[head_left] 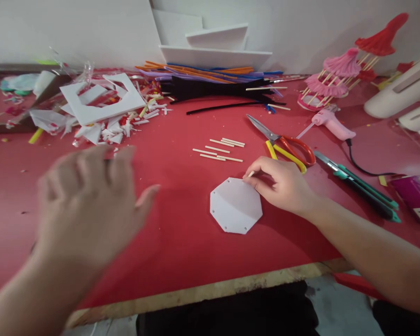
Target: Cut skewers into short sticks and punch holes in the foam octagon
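A white octagonal foam board point(235, 206) with small holes near its corners lies flat on the red table point(182, 242). At its upper right corner, my right hand point(278, 182) pinches a short wooden stick point(251, 174) between thumb and fingers; whether the stick sits in a hole is hidden. Beyond the board lie several loose wooden sticks point(217, 149). My left hand point(91, 200) is raised above the table on the left, blurred, fingers spread, holding nothing.
Scissors point(280, 140), a pink glue gun point(334, 125) and a utility knife point(360, 184) lie to the right. White foam scraps point(101, 102) cover the back left, beside black pipe cleaners point(210, 89). A pink and red tiered model point(336, 79) stands back right.
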### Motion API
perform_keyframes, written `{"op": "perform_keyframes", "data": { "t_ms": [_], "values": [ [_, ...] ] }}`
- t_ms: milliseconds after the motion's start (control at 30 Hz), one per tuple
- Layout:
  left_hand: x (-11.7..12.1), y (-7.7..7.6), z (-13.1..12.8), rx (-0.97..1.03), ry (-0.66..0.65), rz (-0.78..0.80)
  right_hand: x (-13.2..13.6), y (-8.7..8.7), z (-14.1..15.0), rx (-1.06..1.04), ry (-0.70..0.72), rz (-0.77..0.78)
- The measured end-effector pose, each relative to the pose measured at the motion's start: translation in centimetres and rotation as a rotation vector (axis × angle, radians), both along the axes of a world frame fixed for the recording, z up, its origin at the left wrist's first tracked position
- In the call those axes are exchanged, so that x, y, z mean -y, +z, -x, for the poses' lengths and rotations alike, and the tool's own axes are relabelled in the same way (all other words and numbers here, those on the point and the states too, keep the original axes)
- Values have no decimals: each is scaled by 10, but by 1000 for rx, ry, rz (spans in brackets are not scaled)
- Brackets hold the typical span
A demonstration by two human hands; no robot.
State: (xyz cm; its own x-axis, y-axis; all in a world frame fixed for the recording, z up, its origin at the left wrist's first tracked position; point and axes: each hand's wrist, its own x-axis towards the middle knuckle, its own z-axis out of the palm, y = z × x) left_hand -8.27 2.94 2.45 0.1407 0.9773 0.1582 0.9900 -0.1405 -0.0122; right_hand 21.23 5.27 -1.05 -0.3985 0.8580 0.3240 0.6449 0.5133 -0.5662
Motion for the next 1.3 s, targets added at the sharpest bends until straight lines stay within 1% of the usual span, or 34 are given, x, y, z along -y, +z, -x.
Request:
{"op": "perform_keyframes", "data": {
  "t_ms": [33,67,100,167,233,300,400,500,600,733,867,967,1033,1200,1300],
  "values": [
    [5,0,-18,-38,-98,10,0,0,1,-2,-12,-9],
    [10,-2,-35,-32,-238,43,1,0,3,-6,-21,-16],
    [15,-5,-52,13,-370,33,1,0,4,-11,-25,-21],
    [18,-11,-79,73,-461,51,2,0,5,-16,-16,-28],
    [15,-17,-94,107,-521,60,2,0,5,-18,0,-40],
    [7,-20,-96,115,-561,93,2,0,4,-21,16,-54],
    [-3,-19,-86,133,-641,166,1,0,3,-22,41,-60],
    [-7,-19,-75,157,-716,184,1,0,4,-25,59,-68],
    [-6,-22,-72,169,-719,176,3,3,5,-67,45,-83],
    [-5,-24,-76,163,-675,148,8,8,3,-220,-63,-57],
    [-2,-25,-78,148,-608,97,9,6,-2,-249,-120,28],
    [2,-25,-78,138,-610,79,8,2,-4,-260,-137,97],
    [3,-26,-79,139,-618,64,8,1,-5,-228,-115,93],
    [3,-29,-80,168,-621,60,7,5,-7,-53,24,-23],
    [2,-29,-80,174,-623,75,7,7,-9,2,72,-66]
  ]
}}
